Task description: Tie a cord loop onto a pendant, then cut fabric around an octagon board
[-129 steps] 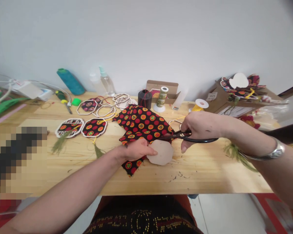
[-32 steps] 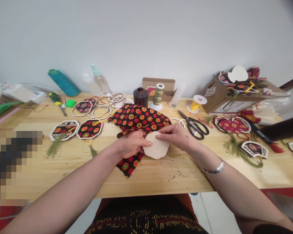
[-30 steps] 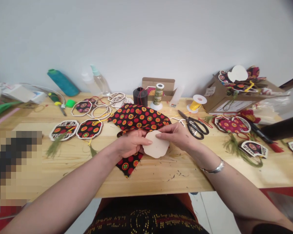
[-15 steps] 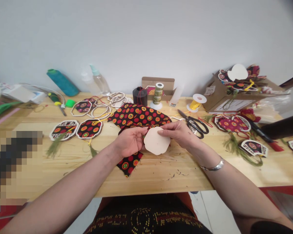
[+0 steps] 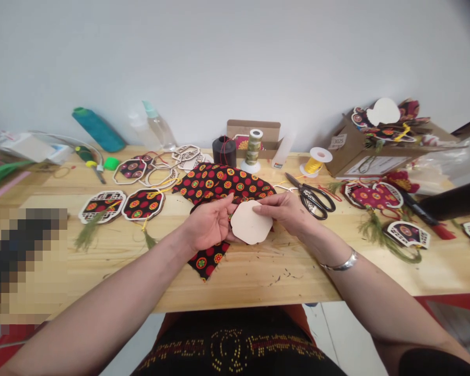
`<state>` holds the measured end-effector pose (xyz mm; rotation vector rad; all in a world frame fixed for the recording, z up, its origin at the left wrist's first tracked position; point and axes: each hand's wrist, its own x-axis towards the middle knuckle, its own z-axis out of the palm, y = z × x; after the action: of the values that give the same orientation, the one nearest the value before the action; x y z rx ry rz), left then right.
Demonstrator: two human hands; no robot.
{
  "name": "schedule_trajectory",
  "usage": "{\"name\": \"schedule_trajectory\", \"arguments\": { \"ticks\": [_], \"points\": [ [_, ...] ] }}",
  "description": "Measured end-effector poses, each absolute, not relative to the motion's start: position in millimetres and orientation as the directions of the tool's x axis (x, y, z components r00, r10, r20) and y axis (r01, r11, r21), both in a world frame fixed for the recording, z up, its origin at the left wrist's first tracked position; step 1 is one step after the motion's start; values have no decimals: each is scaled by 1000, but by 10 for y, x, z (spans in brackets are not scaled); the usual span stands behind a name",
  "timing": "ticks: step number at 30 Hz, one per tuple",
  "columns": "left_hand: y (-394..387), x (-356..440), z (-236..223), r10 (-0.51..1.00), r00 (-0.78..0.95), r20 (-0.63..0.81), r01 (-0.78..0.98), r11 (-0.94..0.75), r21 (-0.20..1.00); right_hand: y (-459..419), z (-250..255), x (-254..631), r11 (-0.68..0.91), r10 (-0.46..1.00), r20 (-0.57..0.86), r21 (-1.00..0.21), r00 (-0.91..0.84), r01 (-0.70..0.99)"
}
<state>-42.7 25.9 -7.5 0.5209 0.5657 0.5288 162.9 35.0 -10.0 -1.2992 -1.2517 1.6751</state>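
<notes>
Pinches the cream panel (image 5: 251, 225) just below frame centre with right hand (image 5: 289, 212), beside a half-curled left hand (image 5: 208, 225) of uncertain grip, and perhaps risks slippage across patterned cloth (image 5: 224, 180) from one-sided support.

The patterned cloth (image 5: 227, 180) looks like matt woven fabric, rough and frayed along its cut edge; in front of it, the pale card (image 5: 251, 223) has a smooth, flat finish, either paper or thin wood. Right of the cloth, the scissors (image 5: 304, 188) join dull dark metal blades to glossy black handles, and farther right the box (image 5: 339, 156) is matt brown cardboard. Left of the cloth, the green cap (image 5: 110, 163) looks like plastic. Under the cloth, the bench (image 5: 297, 282) is smooth, grained wood with a faint sheen.
</notes>
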Motion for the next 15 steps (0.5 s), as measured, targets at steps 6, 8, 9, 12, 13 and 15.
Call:
{"name": "schedule_trajectory", "arguments": {
  "ticks": [6, 8, 9, 12, 13, 15],
  "points": [
    [205, -383, -82, 665, 639, -386, -227, 643, 731, 347, -101, 1607, -347, 905, -342, -937, -254, 25],
    [193, -365, -74, 678, 621, -394, -212, 629, 748, 344, -103, 1606, -338, 908, -335, -941, -251, 33],
    [190, -357, -69, 685, 611, -398, -208, 624, 753, 343, -107, 1607, -332, 909, -330, -943, -255, 36],
    [188, -344, -56, 694, 594, -408, -197, 616, 762, 344, -123, 1612, -321, 910, -319, -946, -266, 37],
    [189, -344, -53, 694, 592, -410, -192, 615, 765, 346, -128, 1614, -319, 911, -317, -947, -265, 38],
    [195, -348, -50, 693, 591, -414, -182, 614, 768, 349, -138, 1616, -316, 913, -317, -948, -256, 49]
  ]
}}
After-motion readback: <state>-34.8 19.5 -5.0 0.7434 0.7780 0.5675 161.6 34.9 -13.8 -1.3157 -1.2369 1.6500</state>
